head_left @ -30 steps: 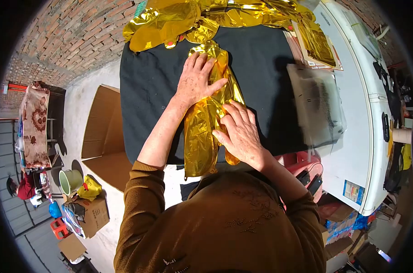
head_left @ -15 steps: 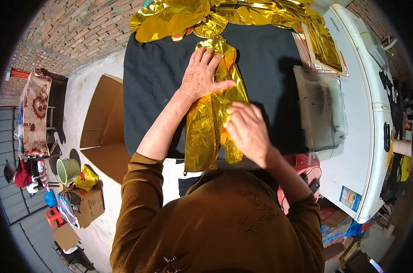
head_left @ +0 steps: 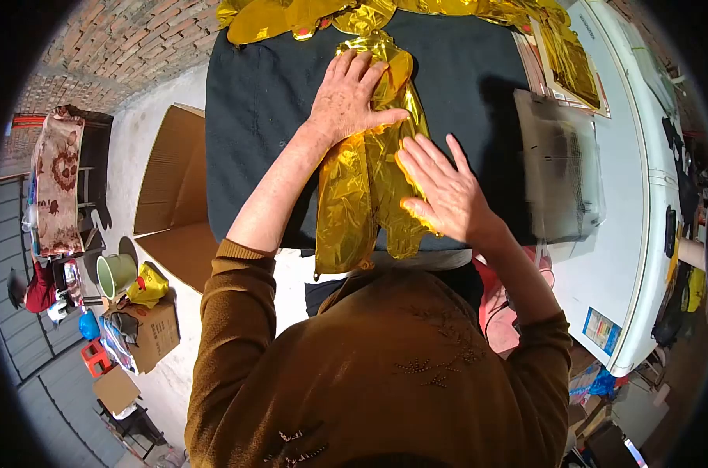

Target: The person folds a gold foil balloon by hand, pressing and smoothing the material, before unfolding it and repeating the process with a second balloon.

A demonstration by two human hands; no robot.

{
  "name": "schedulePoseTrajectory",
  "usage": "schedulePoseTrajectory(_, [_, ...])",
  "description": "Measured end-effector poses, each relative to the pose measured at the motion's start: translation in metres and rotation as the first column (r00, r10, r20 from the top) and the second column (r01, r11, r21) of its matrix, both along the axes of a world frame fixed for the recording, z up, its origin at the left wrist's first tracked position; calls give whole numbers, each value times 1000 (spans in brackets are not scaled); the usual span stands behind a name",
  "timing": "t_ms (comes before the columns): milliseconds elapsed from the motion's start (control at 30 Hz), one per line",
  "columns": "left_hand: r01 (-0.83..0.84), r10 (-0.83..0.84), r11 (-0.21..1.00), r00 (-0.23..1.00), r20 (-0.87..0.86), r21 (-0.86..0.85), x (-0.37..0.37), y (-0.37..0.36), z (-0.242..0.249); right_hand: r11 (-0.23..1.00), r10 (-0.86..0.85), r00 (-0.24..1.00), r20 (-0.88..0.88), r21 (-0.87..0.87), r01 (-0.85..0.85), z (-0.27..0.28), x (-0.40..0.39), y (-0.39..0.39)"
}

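A gold foil balloon [head_left: 346, 207], flat and wrinkled, lies lengthwise on the black cloth [head_left: 252, 156] covering the table. My left hand [head_left: 346, 97] presses flat on its upper part, fingers spread and thumb stretched to the right. Lower down, my right hand [head_left: 446, 187] is by the balloon's right edge, fingers extended and thumb apart; its fingertips touch or nearly touch the foil. The balloon's lower end has two rounded lobes and reaches the table's near edge. More gold foil balloons [head_left: 272, 23] are heaped along the far edge.
Right of the cloth, a stack of clear plastic bags [head_left: 560, 175] lies beside a white refrigerator [head_left: 619, 187]. An open cardboard box [head_left: 166, 171] stands left of the table. A green bucket [head_left: 116, 274] and a red stool [head_left: 96, 357] are farther left.
My right hand has uncurled from a loose closed shape, with its fingers now stretched out, and moved slightly right. My left hand stays on the foil. The view has tilted slightly downward.
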State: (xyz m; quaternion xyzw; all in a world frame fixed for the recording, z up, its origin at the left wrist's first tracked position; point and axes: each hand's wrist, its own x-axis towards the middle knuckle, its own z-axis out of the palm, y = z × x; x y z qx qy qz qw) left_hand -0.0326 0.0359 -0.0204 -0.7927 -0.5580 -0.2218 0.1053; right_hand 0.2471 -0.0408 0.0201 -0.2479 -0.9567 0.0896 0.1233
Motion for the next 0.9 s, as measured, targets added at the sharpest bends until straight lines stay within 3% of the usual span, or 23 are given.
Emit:
schedulePoseTrajectory(100, [-2,2,1000,1000,-10,-12,1,-3,5,997,61,998,7,-48,-60,5,10,-21])
schedulePoseTrajectory(233, [14,-13,999,1000,16,-30,1,-4,7,931,311,939,-149,-153,-332,15,13,-21])
schedulePoseTrajectory(333, [25,-24,999,1000,15,-39,-2,-3,4,984,175,933,-314,31,-174,43,-18,23])
schedulePoseTrajectory(433, [33,-33,999,999,30,-26,-3,1,-2,992,61,976,-211,117,-37,23,-57,73])
schedulePoseTrajectory(633, [20,-17,996,999,38,-84,-2,-2,4,980,-143,984,-108,127,156,-32,-72,106])
schedulePoseTrajectory(900, [4,-5,994,1000,-13,-110,0,1,2,983,-170,985,-41,59,172,-33,-72,107])
